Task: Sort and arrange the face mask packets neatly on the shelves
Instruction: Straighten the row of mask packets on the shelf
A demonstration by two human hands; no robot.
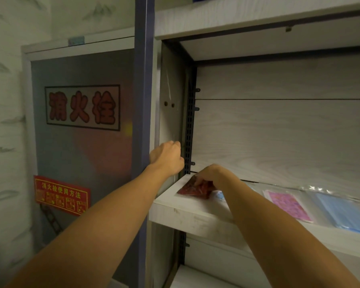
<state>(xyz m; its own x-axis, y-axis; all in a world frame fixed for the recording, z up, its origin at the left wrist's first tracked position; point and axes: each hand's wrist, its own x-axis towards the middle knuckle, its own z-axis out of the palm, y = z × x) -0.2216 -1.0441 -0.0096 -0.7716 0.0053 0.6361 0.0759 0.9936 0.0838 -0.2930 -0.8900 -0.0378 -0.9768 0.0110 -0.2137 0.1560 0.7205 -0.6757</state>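
A dark red face mask packet (192, 190) lies flat at the left end of the white shelf board (187, 217). My right hand (211, 175) pinches its far right corner with curled fingers. My left hand (167, 156) is raised beside the shelf's left side panel, fingers curled around the lower edge of a thin clear plastic packet (169, 96) that stands up against the panel. A pale blue packet (220, 195) peeks out beside my right wrist. Further right lie a pink packet (289, 204) and a clear packet of blue masks (345, 213).
A perforated black upright (189, 129) with pegs runs down the shelf's back left corner. Another shelf board (237, 19) hangs overhead and a lower one (195, 277) sits beneath. Left of the blue post (142, 100) is a grey fire-hydrant cabinet door (81, 142) with red signs.
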